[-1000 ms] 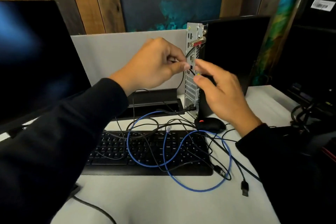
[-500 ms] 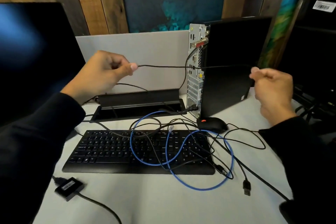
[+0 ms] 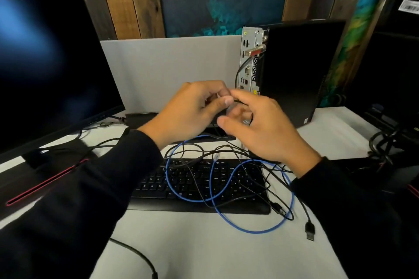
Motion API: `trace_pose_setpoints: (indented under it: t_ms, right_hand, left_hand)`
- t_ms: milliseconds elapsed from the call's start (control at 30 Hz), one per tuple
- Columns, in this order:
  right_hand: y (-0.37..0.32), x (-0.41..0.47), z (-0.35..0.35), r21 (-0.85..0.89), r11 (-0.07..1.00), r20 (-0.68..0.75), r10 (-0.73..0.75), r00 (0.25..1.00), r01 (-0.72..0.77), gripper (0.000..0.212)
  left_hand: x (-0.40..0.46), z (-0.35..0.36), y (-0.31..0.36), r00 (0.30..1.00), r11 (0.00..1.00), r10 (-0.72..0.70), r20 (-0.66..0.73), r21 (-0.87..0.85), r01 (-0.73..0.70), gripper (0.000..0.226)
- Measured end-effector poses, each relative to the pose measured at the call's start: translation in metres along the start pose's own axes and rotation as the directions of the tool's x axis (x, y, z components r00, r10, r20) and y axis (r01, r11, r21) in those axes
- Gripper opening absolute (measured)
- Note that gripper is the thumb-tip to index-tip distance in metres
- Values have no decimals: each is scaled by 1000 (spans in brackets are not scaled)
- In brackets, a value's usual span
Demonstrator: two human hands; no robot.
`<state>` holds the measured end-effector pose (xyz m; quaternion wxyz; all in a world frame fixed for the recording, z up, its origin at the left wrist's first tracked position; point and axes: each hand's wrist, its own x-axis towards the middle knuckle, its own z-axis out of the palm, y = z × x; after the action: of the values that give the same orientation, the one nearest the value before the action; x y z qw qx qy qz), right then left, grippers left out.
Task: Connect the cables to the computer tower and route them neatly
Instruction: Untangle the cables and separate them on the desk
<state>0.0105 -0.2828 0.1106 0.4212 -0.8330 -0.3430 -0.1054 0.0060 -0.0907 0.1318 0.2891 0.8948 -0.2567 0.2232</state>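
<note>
- The left hand was at the middle of the frame, its fingers curled and its thumb pinching a thin black cable against them.
- The right hand was just beside it, thumb and fingers spread and loosely bent; it was blurred, and I could not tell whether it gripped the cable or only touched it.
- From the hands the thin black cable rose in a curve up to the silver rear panel of the black slim computer tower, which stood upright on the pale grey bench at the upper right of centre.
- A silver plug with a red band sat in the upper part of that rear panel.
- A bright blue network cable lay in loose loops over the right half of the flat black keyboard and onto the bench at lower centre; its clear plug end rested at the keyboard's top edge.
- Several other black cables crossed the keyboard in a tangle, and one ended in a loose black USB plug lying on the bench at the lower right.
- A dark-screened black monitor filled the left of the frame.
- Both forearms wore dark sleeves.
</note>
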Motion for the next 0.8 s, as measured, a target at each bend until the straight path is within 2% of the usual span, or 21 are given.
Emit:
trace_pose_setpoints:
  t_ms: [33,67,133,167,233,300,367,433,467,533,567,600,633,667,700,767,800]
  right_hand:
    - [-3,1,2,58,998,-59,0,998,3,22]
    - [-2,3,0,84,996,-144,-1,990,13,16]
    - [14,8,-11,155,988,-313,43,949,6,26]
    - [26,10,-20,245,969,-394,103,913,-3,31]
    - [53,13,-42,488,873,-503,279,818,3,39]
    - [79,11,-63,668,744,-549,483,683,11,40]
    - [102,6,-72,710,702,-566,614,549,-52,39]
    - [123,0,-70,613,765,-613,619,491,-198,39]
    - [131,-4,-65,502,816,-638,574,513,-288,36]
    - [143,-8,-53,181,868,-605,469,644,-463,20]
    - [143,-7,-46,-10,840,-549,449,705,-543,15]
    - [136,-5,-38,-196,773,-508,446,737,-603,23]
    - [128,-1,-33,-322,733,-479,420,771,-599,30]
    - [114,2,-28,-390,745,-469,345,813,-541,34]
    - [102,5,-25,-414,809,-456,213,864,-418,37]
    - [70,7,-14,-378,918,-353,-27,935,-116,47]
    - [53,6,-6,-337,941,-260,-86,962,-7,52]
  left_hand:
    - [-1,1,1,1000,1000,-2,-5,0,2,16]
    - [-4,-1,0,1000,1000,-14,2,7,14,18]
    - [-13,-7,-11,997,998,-43,67,54,39,29]
    - [-20,-11,-21,991,992,-47,122,118,33,38]
    - [-39,-17,-44,971,975,-99,217,215,51,52]
    - [-59,-18,-65,952,967,-154,265,236,91,62]
    - [-76,-14,-81,958,966,-151,244,241,91,63]
    - [-87,-11,-92,972,978,-192,137,106,178,62]
    - [-90,-10,-97,965,967,-253,69,-1,254,64]
    - [-93,-8,-104,926,914,-377,-31,-177,366,63]
    - [-92,-6,-104,913,897,-404,-60,-220,383,58]
    - [-91,-2,-102,907,885,-415,-75,-262,384,52]
    - [-89,3,-98,906,874,-417,-79,-308,375,47]
    - [-87,8,-92,908,861,-412,-80,-361,359,43]
    - [-84,13,-86,912,854,-403,-84,-392,341,40]
    - [-74,20,-73,922,868,-373,-104,-389,307,39]
    - [-68,22,-64,933,881,-344,-111,-382,279,38]
